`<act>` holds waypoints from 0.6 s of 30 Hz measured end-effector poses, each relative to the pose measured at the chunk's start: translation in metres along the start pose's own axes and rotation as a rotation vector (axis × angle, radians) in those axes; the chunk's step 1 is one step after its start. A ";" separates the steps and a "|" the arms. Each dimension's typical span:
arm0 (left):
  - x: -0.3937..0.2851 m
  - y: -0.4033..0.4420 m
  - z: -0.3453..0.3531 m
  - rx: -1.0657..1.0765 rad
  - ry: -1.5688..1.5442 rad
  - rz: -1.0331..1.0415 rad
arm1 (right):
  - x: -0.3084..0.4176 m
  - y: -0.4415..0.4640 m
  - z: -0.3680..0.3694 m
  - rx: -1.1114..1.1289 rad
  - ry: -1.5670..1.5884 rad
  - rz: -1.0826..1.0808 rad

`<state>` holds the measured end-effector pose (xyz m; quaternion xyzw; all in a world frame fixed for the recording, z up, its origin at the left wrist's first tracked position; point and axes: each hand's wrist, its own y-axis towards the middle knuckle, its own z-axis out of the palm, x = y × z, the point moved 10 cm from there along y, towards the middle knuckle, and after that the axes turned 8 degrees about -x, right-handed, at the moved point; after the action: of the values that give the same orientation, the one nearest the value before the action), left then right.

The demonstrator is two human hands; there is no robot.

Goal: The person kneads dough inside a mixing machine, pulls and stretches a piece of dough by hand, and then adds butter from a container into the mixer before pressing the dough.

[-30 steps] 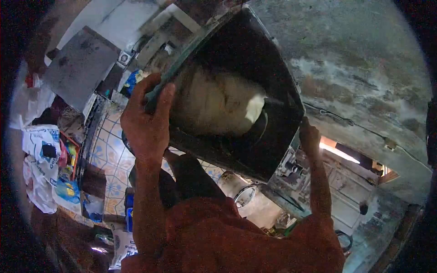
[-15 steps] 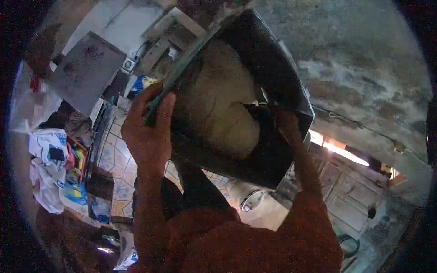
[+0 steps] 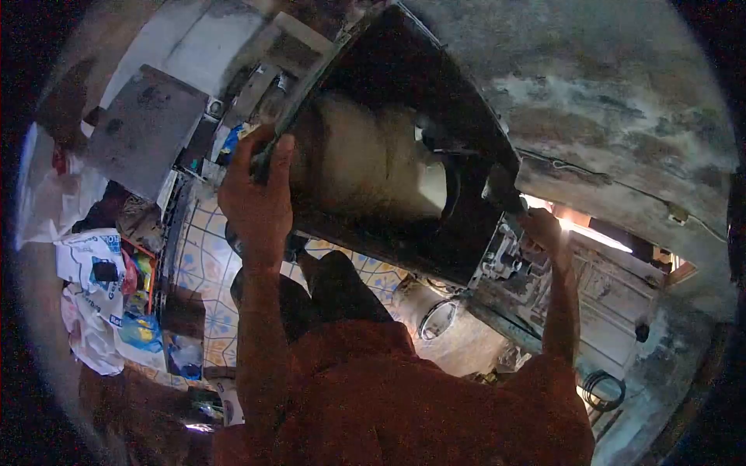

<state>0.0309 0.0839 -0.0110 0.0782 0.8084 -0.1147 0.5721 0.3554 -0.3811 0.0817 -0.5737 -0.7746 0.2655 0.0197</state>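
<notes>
My left hand [image 3: 258, 194] grips the near-left rim of a large dark container [image 3: 396, 252] with angled walls. Inside lies a pale, bulky, rounded mass [image 3: 361, 151] with a brighter patch at its right end. My right hand [image 3: 544, 231] is closed around the handle of a dark tool [image 3: 501, 189] at the container's right corner. The tool's exact shape is unclear against the dark interior.
Below the container stands a pale cylindrical drum [image 3: 439, 318] on the floor. White printed bags [image 3: 89, 268] and colourful packets lie at the left on patterned tiles [image 3: 214, 252]. A grey board [image 3: 148, 128] is at upper left. A cable [image 3: 575, 167] runs along the stained wall.
My right hand reached into the container, then drew back out to its right corner with the tool. The pale mass shows a different outline. My left hand stays on the rim.
</notes>
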 end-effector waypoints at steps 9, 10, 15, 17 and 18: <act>0.005 0.000 0.002 0.030 -0.061 -0.127 | 0.033 -0.023 -0.017 0.017 0.069 -0.053; 0.005 0.000 0.003 0.033 -0.061 -0.126 | 0.039 -0.038 -0.013 0.162 0.209 0.168; 0.006 0.001 0.004 0.021 0.020 0.017 | 0.073 -0.046 -0.026 0.009 -0.076 -0.188; 0.002 0.000 0.004 0.032 -0.015 -0.011 | 0.066 -0.048 -0.017 0.002 -0.090 -0.206; 0.001 0.000 0.004 0.041 -0.047 -0.042 | 0.081 -0.052 -0.019 -0.148 -0.330 -0.445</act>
<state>0.0341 0.0830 -0.0137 0.0702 0.7937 -0.1452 0.5865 0.2884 -0.3119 0.0981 -0.3385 -0.8914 0.2874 -0.0908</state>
